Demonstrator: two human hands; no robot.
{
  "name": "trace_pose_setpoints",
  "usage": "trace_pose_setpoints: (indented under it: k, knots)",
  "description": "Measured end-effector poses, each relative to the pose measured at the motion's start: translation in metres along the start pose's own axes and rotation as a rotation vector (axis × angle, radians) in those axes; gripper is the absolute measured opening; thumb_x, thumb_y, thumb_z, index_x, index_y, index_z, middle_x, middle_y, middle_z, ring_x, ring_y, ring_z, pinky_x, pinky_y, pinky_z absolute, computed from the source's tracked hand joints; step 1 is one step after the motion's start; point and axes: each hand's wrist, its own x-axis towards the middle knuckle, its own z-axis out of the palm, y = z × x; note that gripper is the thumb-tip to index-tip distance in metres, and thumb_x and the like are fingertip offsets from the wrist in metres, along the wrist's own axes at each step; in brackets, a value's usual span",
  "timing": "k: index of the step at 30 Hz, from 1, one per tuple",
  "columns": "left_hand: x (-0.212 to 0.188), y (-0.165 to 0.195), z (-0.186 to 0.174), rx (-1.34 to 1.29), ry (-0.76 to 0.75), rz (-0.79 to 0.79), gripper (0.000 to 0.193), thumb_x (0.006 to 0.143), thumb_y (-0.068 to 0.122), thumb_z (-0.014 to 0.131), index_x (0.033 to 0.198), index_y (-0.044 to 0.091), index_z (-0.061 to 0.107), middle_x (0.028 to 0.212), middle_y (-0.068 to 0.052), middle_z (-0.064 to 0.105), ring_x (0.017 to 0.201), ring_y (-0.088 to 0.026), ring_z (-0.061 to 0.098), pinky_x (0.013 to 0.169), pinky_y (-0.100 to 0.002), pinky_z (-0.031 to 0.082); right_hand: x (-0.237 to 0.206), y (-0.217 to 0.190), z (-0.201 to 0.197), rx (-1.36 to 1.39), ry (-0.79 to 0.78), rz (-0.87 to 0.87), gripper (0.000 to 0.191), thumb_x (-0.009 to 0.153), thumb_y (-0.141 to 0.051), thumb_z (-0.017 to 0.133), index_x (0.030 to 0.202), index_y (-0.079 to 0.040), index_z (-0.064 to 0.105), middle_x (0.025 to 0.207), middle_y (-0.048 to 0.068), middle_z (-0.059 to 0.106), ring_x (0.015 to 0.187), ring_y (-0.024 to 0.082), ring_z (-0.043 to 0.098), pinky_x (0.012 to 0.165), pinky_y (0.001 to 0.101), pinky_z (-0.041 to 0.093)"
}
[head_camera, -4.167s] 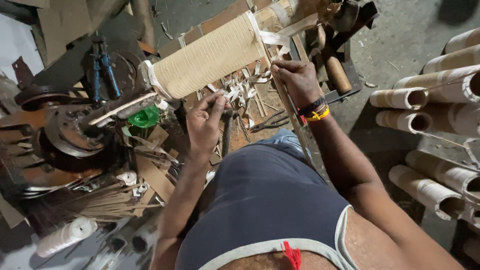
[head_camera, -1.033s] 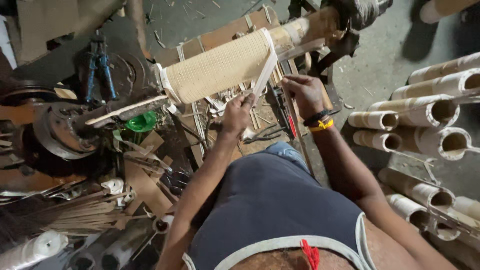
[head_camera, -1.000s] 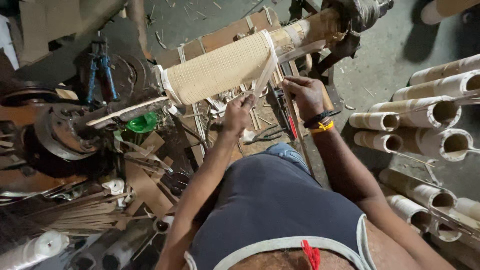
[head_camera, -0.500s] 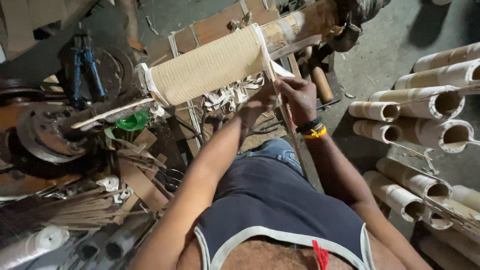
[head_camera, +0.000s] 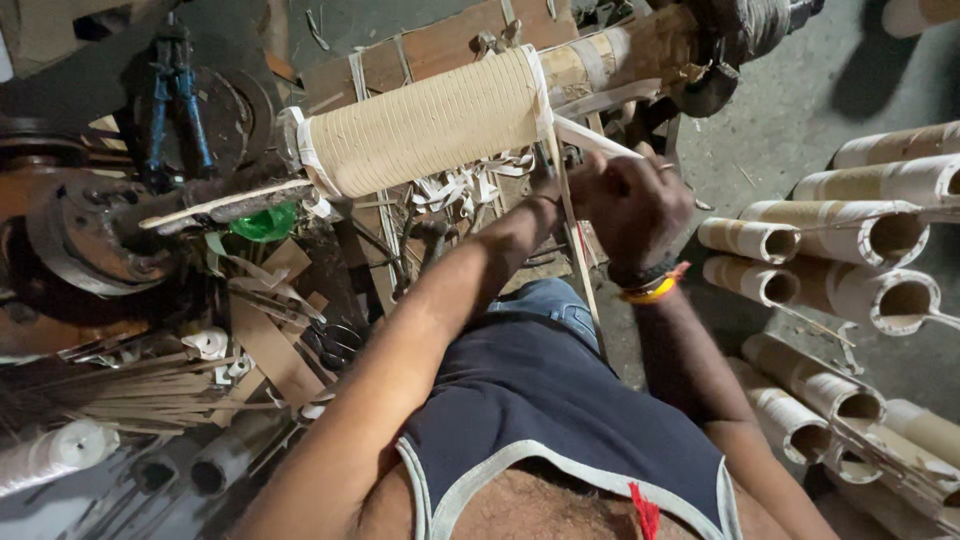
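Wound roll (head_camera: 425, 125) — pale ribbed winding, horizontal | right hand (head_camera: 632, 205) pinching white strip (head_camera: 590, 137) | left hand's grip — cannot tell

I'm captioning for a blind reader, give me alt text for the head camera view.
Both hands, right hand and left hand, meet at a pale strip beside a cream wound roll on a machine shaft. Cardboard tubes lie stacked to the right.

Cardboard tubes (head_camera: 850, 290) on concrete floor (head_camera: 800, 110)
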Motion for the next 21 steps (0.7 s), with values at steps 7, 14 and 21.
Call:
trace_pose_setpoints:
  k: [7, 14, 21]
  knots:
    - [-0.001, 0.013, 0.025, -0.025, -0.847, 0.039, 0.034, 0.104, 0.032, 0.070, 0.119, 0.003, 0.065, 0.109, -0.007, 0.070, 0.096, -0.020, 0.067, 0.092, -0.040, 0.056, 0.075, 0.047, 0.018, 0.453, -0.648, 0.051, 0.032, 0.100, -0.032, 0.073, 0.115, -0.003, 0.075, 0.093, 0.010, 0.075, 0.081, 0.011, 0.069, 0.068, 0.0333, 0.055]
    - [-0.014, 0.015, -0.004, 0.085, -0.466, 0.040, 0.034, 0.099, 0.036, 0.069, 0.110, 0.004, 0.069, 0.095, -0.006, 0.071, 0.084, -0.019, 0.069, 0.079, -0.037, 0.057, 0.061, 0.043, 0.019, 0.301, -0.489, -0.250, 0.020, 0.086, -0.020, 0.081, 0.078, -0.003, 0.074, 0.065, 0.010, 0.066, 0.053, 0.019, 0.060, 0.048, 0.0360, 0.046]
    - [-0.089, 0.049, -0.038, 0.203, 0.115, 0.414, 0.036, 0.094, 0.040, 0.068, 0.101, 0.005, 0.073, 0.082, -0.006, 0.072, 0.072, -0.017, 0.070, 0.065, -0.034, 0.059, -0.039, -0.049, 0.027, -0.282, -0.387, -0.421, 0.021, 0.095, -0.021, 0.063, 0.076, -0.011, 0.065, 0.064, 0.006, 0.061, 0.053, 0.022, 0.060, 0.045, 0.0391, 0.045]
